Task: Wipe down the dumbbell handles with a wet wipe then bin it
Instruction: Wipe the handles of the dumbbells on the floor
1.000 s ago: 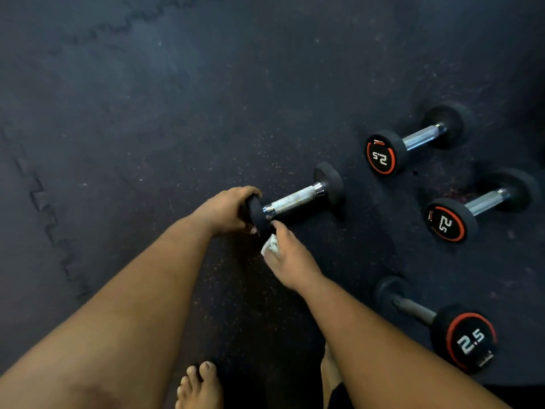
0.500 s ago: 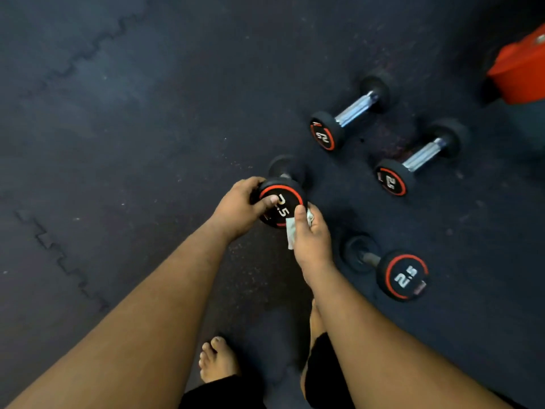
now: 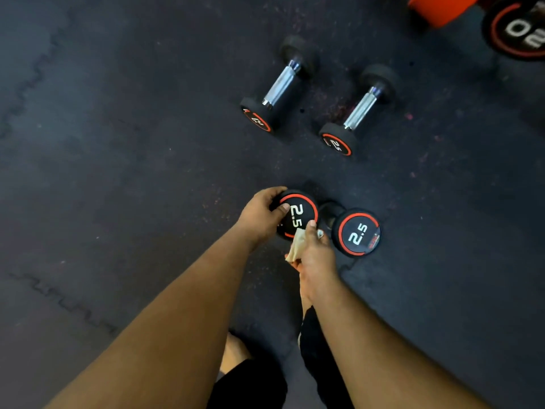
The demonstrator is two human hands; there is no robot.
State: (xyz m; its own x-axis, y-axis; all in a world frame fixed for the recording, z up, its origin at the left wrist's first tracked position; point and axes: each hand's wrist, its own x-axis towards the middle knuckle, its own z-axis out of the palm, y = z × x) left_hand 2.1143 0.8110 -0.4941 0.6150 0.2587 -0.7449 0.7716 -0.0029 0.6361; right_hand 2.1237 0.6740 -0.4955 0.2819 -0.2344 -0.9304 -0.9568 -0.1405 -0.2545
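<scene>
Black rubber dumbbell (image 3: 298, 214), mid-frame: your left hand (image 3: 259, 215) has stood it on end, fingers curled round its head. Your right hand (image 3: 315, 252) pinches the wet wipe (image 3: 296, 246); handle hidden, probably wiped.

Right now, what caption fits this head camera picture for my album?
Left hand grips a 2.5 dumbbell by its end while the right hand holds a wet wipe.

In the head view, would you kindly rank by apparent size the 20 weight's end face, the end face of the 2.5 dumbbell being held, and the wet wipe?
1. 20 weight's end face, though cut off by the frame edge.
2. Held 2.5 dumbbell's end face, partly covered by both hands.
3. Wet wipe, mostly hidden in the right hand.
</scene>
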